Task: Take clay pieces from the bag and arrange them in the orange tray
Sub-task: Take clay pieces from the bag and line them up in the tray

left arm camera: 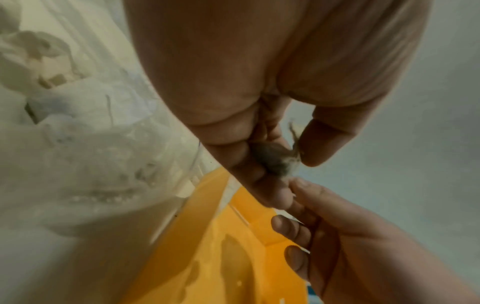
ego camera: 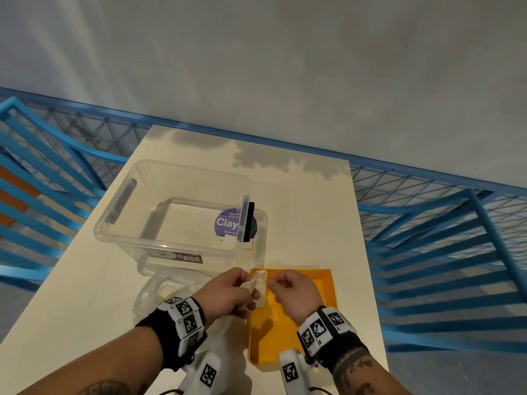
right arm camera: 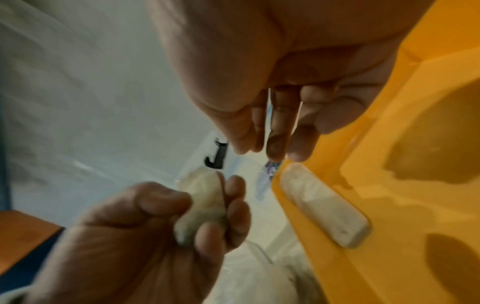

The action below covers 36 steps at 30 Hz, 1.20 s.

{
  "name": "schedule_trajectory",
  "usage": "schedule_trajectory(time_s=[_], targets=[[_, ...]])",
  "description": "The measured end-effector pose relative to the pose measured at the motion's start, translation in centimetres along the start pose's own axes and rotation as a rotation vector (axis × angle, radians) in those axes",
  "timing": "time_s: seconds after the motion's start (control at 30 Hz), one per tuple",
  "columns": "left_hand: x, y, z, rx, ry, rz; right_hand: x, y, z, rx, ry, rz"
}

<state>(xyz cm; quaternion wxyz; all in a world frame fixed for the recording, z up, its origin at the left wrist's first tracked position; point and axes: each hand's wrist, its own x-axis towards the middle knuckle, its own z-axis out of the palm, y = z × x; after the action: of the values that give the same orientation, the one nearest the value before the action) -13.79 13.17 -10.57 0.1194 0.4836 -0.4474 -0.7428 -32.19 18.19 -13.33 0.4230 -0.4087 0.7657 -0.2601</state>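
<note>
My left hand [ego camera: 242, 292] grips a pale clay lump [ego camera: 247, 285] between thumb and fingers, just over the left rim of the orange tray [ego camera: 302, 323]. The right wrist view shows that lump [right arm camera: 205, 201] well. One white clay bar [ego camera: 261, 295] lies along the tray's left wall, also seen in the right wrist view [right arm camera: 324, 205]. My right hand [ego camera: 278, 283] hovers over the tray's far left part, fingers curled, thumb near the index tip, with nothing seen between them. The clear bag [ego camera: 165, 289] with more clay lies left of the tray.
A clear plastic storage box [ego camera: 176, 212] with a purple "Clay" label stands behind the bag and tray. The white table [ego camera: 85, 309] ends close to the tray's right side. Blue metal railings [ego camera: 442, 252] flank the table on both sides.
</note>
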Motion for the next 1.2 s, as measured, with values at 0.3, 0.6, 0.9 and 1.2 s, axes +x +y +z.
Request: schedule_trajectory(time_s=[0.3,0.6,0.9,1.2], targets=[[-2.2,0.9,2.1,-0.187,-0.24,0.081,-5.8,-2.4,-2.4,0.183,0.006,-0.248],[-3.1,0.7,2.7,-0.134,-0.253,-0.005,-5.8,-1.9,-2.4,0.161,0.091,-0.24],[-2.9,-0.5,2.8,0.025,-0.087,0.116,-6.5,-1.9,-2.0,0.199,0.095,-0.232],[-1.9,-2.2,0.3,0.132,0.121,-0.002,-3.9,1.5,-0.5,-0.128,-0.072,-0.106]])
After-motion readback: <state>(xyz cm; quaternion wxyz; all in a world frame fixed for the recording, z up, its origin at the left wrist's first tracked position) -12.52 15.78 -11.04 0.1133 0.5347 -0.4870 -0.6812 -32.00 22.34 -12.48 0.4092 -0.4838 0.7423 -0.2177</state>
